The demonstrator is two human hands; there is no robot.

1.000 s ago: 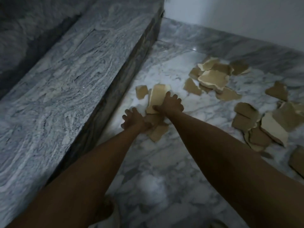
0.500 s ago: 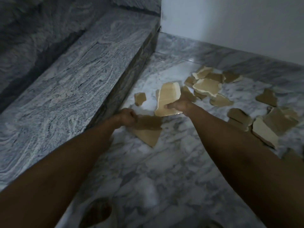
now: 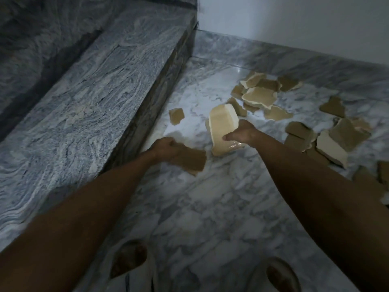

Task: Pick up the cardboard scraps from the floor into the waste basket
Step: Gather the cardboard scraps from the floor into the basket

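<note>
Home stairwell: marble floor, granite step

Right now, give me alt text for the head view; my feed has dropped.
Each hand holds a cardboard scrap above the marble floor: left hand a dark piece, right hand a pale piece. More scraps lie scattered ahead and right, beside a grey stone step.

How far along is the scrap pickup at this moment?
Early. No waste basket is in view, so nothing shows as binned. The left hand grips a brown scrap; the right hand grips a pale scrap. A small scrap and two piles remain on the floor.
</note>
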